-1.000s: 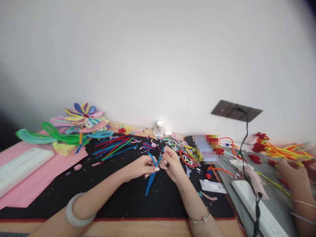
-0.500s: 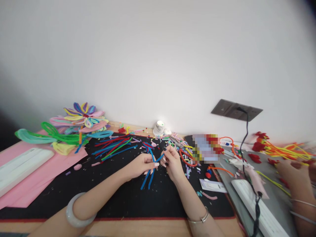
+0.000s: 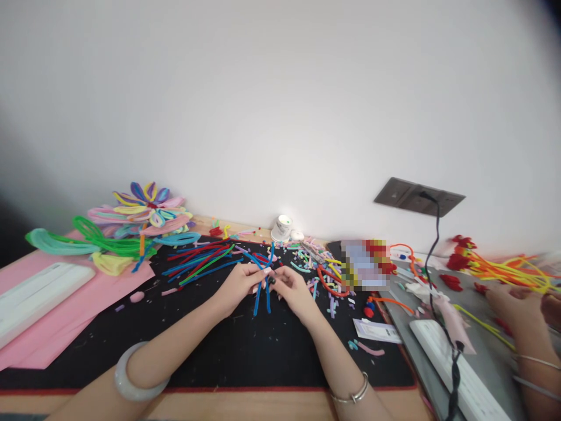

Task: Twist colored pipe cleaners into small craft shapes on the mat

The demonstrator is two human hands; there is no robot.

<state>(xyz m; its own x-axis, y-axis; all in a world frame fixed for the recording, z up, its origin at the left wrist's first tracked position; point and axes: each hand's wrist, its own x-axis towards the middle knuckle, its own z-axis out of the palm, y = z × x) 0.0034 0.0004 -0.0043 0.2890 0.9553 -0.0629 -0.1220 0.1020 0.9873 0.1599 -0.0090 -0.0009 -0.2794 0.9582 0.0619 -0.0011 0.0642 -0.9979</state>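
Observation:
Blue pipe cleaners (image 3: 268, 302) cross between my two hands, their loose ends pointing both down toward me and up toward the wall. My left hand (image 3: 246, 282) pinches them near the crossing with thumb and fingers. From the other side, my right hand (image 3: 293, 290) has its fingertips closed on the same pipe cleaners, close to the left thumb. The exact crossing point is partly hidden by the fingers. Just beyond my left hand lies a loose bunch of red, blue and green pipe cleaners (image 3: 201, 260) on the black mat (image 3: 210, 351).
A pipe-cleaner flower (image 3: 151, 204) and green loops (image 3: 105, 238) lie at left by a white case (image 3: 44, 292) on pink sheets (image 3: 100, 301). Colourful scraps, a white cup (image 3: 281, 228) and a power strip (image 3: 456, 368) lie beyond and right. Another person's hand (image 3: 517, 310) works at far right.
Both hands have come closer together, the right one shifting left and down. The blue pipe cleaners now cross, with ends spreading upward; the lower ends have risen a little.

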